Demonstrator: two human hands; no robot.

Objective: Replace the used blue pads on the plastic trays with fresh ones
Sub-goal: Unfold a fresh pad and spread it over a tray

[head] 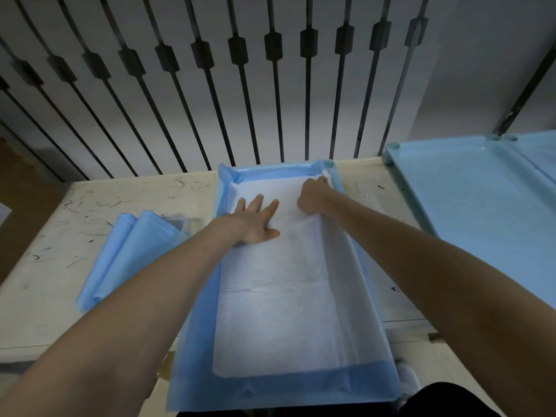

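One quilted pad (279,311) under left hand (257,221)

A strip of bare table (370,188) lay open between the tray (329,164), lined with a pad (270,311), and the unlined trays (469,200) on the right. Folded pads (129,251) lay close on the tray's left, with open tabletop beyond them. A railing (240,100) closed off the far edge.

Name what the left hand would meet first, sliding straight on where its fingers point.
Probably the upturned edge of the pad at the far wall of the tray; the left hand lies flat on the pad.
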